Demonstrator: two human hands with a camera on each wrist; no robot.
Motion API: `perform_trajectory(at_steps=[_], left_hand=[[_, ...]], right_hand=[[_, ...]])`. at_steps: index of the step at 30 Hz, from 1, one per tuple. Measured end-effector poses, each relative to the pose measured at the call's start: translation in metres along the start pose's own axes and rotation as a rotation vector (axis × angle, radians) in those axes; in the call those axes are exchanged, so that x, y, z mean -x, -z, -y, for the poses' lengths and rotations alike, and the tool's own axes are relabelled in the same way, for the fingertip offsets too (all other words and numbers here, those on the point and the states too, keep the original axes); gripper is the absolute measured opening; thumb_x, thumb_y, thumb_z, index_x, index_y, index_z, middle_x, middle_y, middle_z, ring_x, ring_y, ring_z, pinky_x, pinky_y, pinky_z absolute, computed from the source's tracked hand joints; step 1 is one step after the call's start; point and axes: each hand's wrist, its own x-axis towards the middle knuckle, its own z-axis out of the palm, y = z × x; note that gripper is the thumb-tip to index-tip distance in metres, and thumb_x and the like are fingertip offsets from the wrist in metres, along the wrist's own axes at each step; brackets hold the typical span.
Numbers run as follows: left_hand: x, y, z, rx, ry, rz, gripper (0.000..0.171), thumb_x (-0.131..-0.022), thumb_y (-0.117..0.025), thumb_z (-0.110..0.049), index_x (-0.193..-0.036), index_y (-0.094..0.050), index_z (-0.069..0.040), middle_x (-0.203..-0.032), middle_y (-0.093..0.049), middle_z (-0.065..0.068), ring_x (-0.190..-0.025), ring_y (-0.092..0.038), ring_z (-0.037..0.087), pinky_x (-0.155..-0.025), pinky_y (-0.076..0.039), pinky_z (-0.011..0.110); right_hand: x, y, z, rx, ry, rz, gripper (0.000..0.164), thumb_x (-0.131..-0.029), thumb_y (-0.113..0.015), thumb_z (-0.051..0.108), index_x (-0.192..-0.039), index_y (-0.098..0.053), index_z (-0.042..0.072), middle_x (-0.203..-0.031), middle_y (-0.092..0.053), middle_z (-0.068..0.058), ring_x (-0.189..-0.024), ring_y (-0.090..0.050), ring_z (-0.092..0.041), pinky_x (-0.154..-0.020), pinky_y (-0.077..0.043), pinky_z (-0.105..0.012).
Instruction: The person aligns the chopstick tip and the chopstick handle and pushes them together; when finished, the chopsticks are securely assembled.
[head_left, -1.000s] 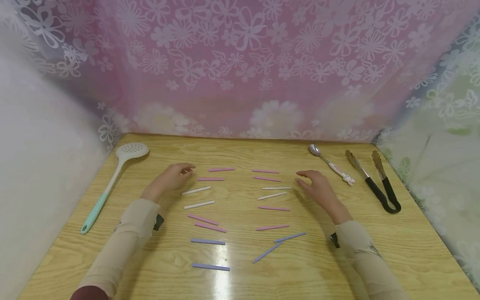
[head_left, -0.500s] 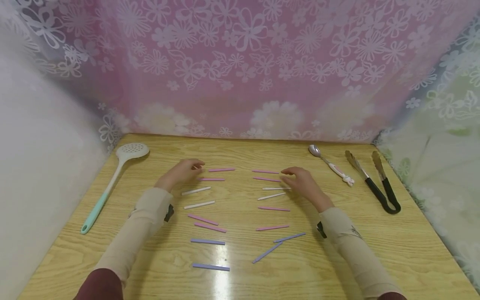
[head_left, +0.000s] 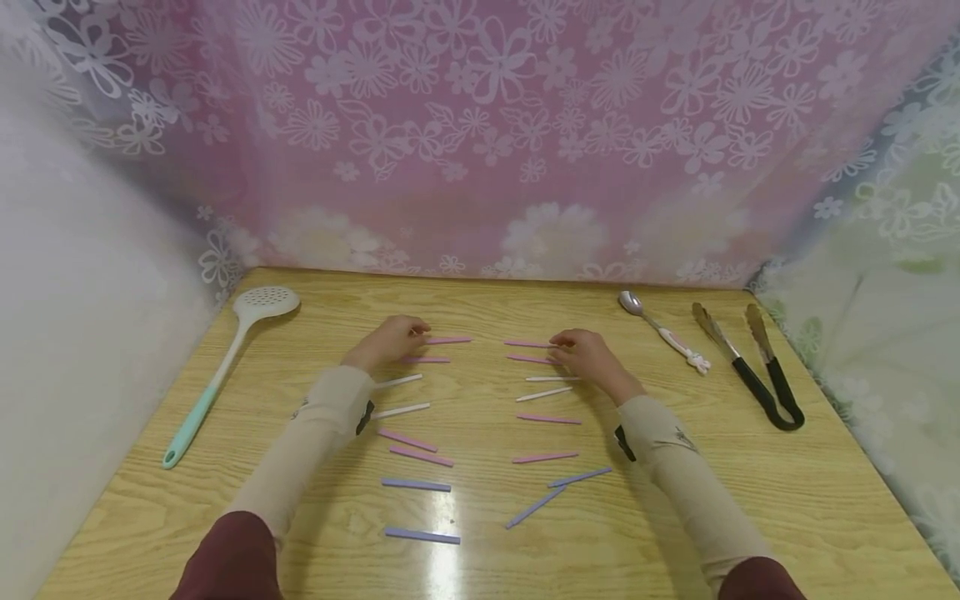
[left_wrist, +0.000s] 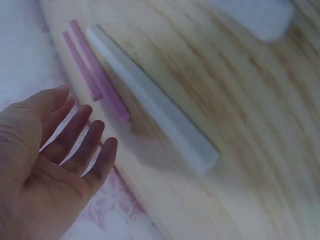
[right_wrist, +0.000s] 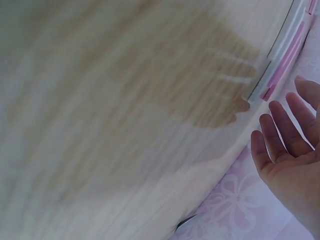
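My left hand hovers at the outer ends of two slim pink sticks, the far pink stick and the near pink stick. In the left wrist view its fingers are spread and relaxed, short of the pink stick, with a white stick alongside. Opposite, my right hand reaches the outer ends of another pink pair, the upper pink stick and the lower pink stick. The right wrist view has that hand's fingers loosely extended, beside but apart from a pink stick.
Two columns of white, pink and blue sticks, such as a blue stick, run toward me on the wooden table. A slotted skimmer lies at left. A spoon and black-handled tongs lie at right.
Both hands have moved inward toward each other, the left one rightward and the right one leftward, to the outer ends of the far pink sticks. The sticks have not visibly moved.
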Motion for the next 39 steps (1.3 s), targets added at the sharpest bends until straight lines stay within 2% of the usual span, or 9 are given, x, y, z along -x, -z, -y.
perform_trajectory(at_steps=[4,9,17,22,28,33,36,39], left_hand=[[-0.011,-0.005,0.003,-0.012,-0.012,-0.02,0.035,-0.097,-0.052,-0.013,-0.129,-0.052,0.003,-0.126,-0.057,0.02,-0.117,-0.052,0.033,-0.1,-0.043,0.043],[-0.018,-0.011,0.003,0.008,-0.032,0.0,0.034,-0.096,-0.054,-0.011,-0.126,-0.054,0.004,-0.123,-0.058,0.02,-0.115,-0.054,0.033,-0.099,-0.044,0.042],[-0.02,-0.014,0.007,0.015,-0.005,0.001,0.031,-0.094,-0.056,-0.009,-0.122,-0.057,0.002,-0.121,-0.059,0.018,-0.113,-0.055,0.031,-0.099,-0.045,0.041],[-0.022,-0.015,0.007,0.011,-0.024,-0.006,0.028,-0.094,-0.057,-0.009,-0.118,-0.06,0.003,-0.115,-0.062,0.017,-0.106,-0.057,0.029,-0.094,-0.047,0.04],[-0.021,-0.015,0.005,0.028,-0.006,-0.005,0.022,-0.094,-0.056,-0.007,-0.113,-0.063,0.002,-0.109,-0.063,0.015,-0.096,-0.057,0.024,-0.089,-0.049,0.036],[-0.02,-0.015,0.003,0.034,-0.008,-0.007,0.02,-0.094,-0.055,-0.006,-0.11,-0.064,0.002,-0.101,-0.064,0.014,-0.083,-0.056,0.019,-0.079,-0.05,0.03],[-0.02,-0.016,0.004,0.025,-0.018,-0.011,0.02,-0.094,-0.055,-0.006,-0.11,-0.063,0.003,-0.099,-0.064,0.013,-0.081,-0.055,0.018,-0.077,-0.05,0.029],[-0.02,-0.015,0.003,0.005,-0.026,-0.023,0.02,-0.094,-0.054,-0.006,-0.11,-0.063,0.003,-0.101,-0.064,0.014,-0.086,-0.056,0.021,-0.081,-0.05,0.032]], right_hand=[[-0.005,0.0,-0.001,-0.004,0.021,0.008,0.031,-0.094,-0.058,0.019,-0.114,-0.062,-0.005,-0.111,-0.064,-0.022,-0.104,-0.058,-0.035,-0.091,-0.047,-0.048],[-0.01,-0.003,-0.002,0.006,0.057,0.012,0.029,-0.092,-0.061,0.015,-0.111,-0.063,-0.007,-0.102,-0.066,-0.019,-0.095,-0.061,-0.031,-0.087,-0.049,-0.045],[-0.019,-0.008,-0.001,0.077,0.077,0.009,0.023,-0.09,-0.061,0.011,-0.106,-0.067,-0.005,-0.097,-0.062,-0.019,-0.093,-0.058,-0.032,-0.084,-0.048,-0.045],[-0.02,-0.011,-0.001,0.082,0.061,-0.002,0.02,-0.09,-0.062,0.01,-0.103,-0.068,-0.004,-0.094,-0.063,-0.017,-0.091,-0.057,-0.029,-0.083,-0.049,-0.043],[-0.019,-0.014,0.003,0.079,0.047,-0.014,0.016,-0.09,-0.062,0.009,-0.098,-0.069,-0.003,-0.09,-0.064,-0.016,-0.086,-0.057,-0.026,-0.081,-0.049,-0.041],[-0.019,-0.014,0.005,0.072,0.026,-0.009,0.016,-0.091,-0.061,0.009,-0.099,-0.068,-0.003,-0.09,-0.062,-0.015,-0.084,-0.056,-0.024,-0.078,-0.048,-0.04],[-0.019,-0.014,0.005,0.069,0.015,-0.012,0.016,-0.091,-0.061,0.008,-0.098,-0.068,-0.003,-0.09,-0.062,-0.015,-0.083,-0.056,-0.024,-0.077,-0.048,-0.039],[-0.019,-0.014,0.006,0.064,0.013,-0.014,0.015,-0.091,-0.06,0.008,-0.097,-0.068,-0.004,-0.088,-0.063,-0.015,-0.082,-0.056,-0.024,-0.076,-0.049,-0.038]])
